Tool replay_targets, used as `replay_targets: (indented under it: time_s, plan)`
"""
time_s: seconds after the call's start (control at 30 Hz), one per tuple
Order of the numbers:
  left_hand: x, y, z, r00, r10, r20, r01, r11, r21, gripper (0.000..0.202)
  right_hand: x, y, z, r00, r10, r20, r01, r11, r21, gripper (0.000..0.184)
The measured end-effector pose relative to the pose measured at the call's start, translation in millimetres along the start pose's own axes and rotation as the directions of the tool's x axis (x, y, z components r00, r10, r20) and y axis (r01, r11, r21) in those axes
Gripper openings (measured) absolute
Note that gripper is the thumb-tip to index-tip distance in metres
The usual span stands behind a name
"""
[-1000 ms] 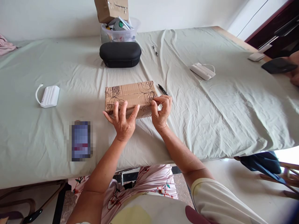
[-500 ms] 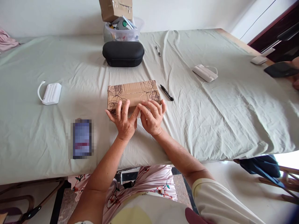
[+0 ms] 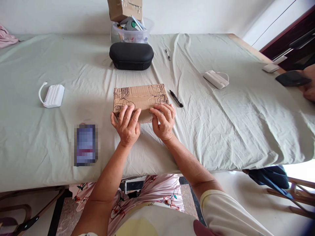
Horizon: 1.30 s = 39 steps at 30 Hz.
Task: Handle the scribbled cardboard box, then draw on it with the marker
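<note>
A flat cardboard box [image 3: 140, 97], scribbled over with black pen, lies on the pale green sheet [image 3: 221, 131] in front of me. My left hand [image 3: 126, 124] rests on its near left edge with the fingers curled over the top. My right hand [image 3: 163, 120] grips the near right edge the same way. A black marker [image 3: 176, 98] lies on the sheet just right of the box.
A black oval case [image 3: 131, 56] sits behind the box, with a clear tub of supplies [image 3: 131, 32] and another cardboard box [image 3: 124, 9] behind it. White gadgets lie at left [image 3: 51, 95] and right [image 3: 216, 79]. A phone [image 3: 85, 144] is near left. Another person's hand [image 3: 308, 83] shows at far right.
My right hand let go of the marker, which now lies on the sheet, and came to the box's near edge. My left fingers went from spread to curled on the box.
</note>
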<state>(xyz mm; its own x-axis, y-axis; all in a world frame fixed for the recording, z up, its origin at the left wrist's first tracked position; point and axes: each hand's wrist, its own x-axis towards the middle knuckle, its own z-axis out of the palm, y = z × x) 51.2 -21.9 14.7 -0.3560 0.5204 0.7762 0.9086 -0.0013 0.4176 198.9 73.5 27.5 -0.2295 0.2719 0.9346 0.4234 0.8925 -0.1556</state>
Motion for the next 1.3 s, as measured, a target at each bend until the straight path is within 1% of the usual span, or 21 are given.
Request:
replay_targets:
  time_s: [0.07,0.17,0.23,0.33,0.4,0.5,0.57,0.63,0.7,0.77,0.9,1.0,1.07,1.13,1.2,1.3]
  plan:
    - [0.8,-2.6,-0.3,0.998,0.026,-0.051,-0.024,0.999,0.047,0.036,1.0,0.7,0.1,1.0,-0.007,-0.006,0.007,1.0,-0.002,0.038]
    - [1.8,-5.4,-0.5,0.994,0.063,-0.084,-0.057,0.995,0.079,0.036,0.6,2.2,0.1,1.0,-0.005,0.012,0.005,1.0,-0.007,0.039]
    - [2.1,-7.0,-0.3,0.994,0.073,-0.083,-0.069,0.996,0.053,0.036,-0.7,3.3,0.1,0.999,0.005,0.031,-0.004,1.0,-0.009,0.039]
    - [2.2,-9.1,-0.2,0.999,0.031,-0.039,-0.032,0.999,-0.022,0.037,-3.2,5.0,-0.2,0.998,0.02,0.062,-0.019,1.0,-0.02,0.038]
    - [2.8,-10.6,-0.7,0.999,0.028,-0.043,-0.03,0.999,-0.028,0.037,-4.6,6.8,-0.2,0.997,0.021,0.074,-0.019,0.999,-0.025,0.039]
    - [5.8,-13.9,-2.7,0.983,0.091,-0.158,-0.088,0.996,0.026,0.036,-5.6,12.0,0.0,0.992,0.058,0.108,-0.056,0.998,-0.026,0.039]
    - [8.8,-17.5,-4.4,0.97,0.093,-0.225,-0.085,0.995,0.042,0.034,-5.0,17.2,0.2,0.988,0.105,0.113,-0.103,0.994,-0.025,0.038]
    - [11.5,-21.9,-5.7,0.969,0.034,-0.246,-0.029,0.999,0.024,0.035,-3.5,22.6,0.0,0.99,0.127,0.068,-0.126,0.992,-0.012,0.037]
    - [13.2,-26.3,-5.8,0.97,-0.037,-0.242,0.035,0.999,-0.012,0.036,-1.7,27.1,-0.5,0.99,0.14,0.01,-0.14,0.99,0.009,0.035]
    - [13.5,-29.7,-4.9,0.97,-0.085,-0.226,0.073,0.996,-0.059,0.036,-0.3,29.8,-1.1,0.985,0.173,-0.021,-0.173,0.985,0.028,0.032]
    - [11.8,-32.9,-2.4,0.972,-0.15,-0.182,0.124,0.982,-0.143,0.039,-1.2,31.0,-0.7,0.96,0.281,0.006,-0.281,0.957,0.07,0.025]
    - [10.4,-33.7,-0.7,0.963,-0.214,-0.161,0.188,0.969,-0.162,0.046,-5.0,31.2,2.3,0.935,0.353,0.001,-0.349,0.922,0.166,0.029]
    - [9.4,-34.7,1.0,0.958,-0.24,-0.159,0.213,0.962,-0.168,0.051,-8.3,32.8,5.4,0.911,0.412,0.0,-0.401,0.887,0.231,0.031]
    - [7.9,-36.9,3.6,0.954,-0.258,-0.154,0.23,0.957,-0.175,0.055,-11.9,36.9,9.1,0.877,0.478,0.048,-0.473,0.842,0.26,0.03]
    - [5.9,-41.1,7.2,0.948,-0.29,-0.128,0.266,0.947,-0.178,0.059,-16.4,43.7,13.4,0.84,0.528,0.128,-0.542,0.802,0.249,0.029]
    - [2.3,-51.8,13.7,0.921,-0.389,-0.027,0.381,0.913,-0.149,0.058,-26.1,58.1,20.6,0.795,0.544,0.268,-0.597,0.78,0.187,0.036]
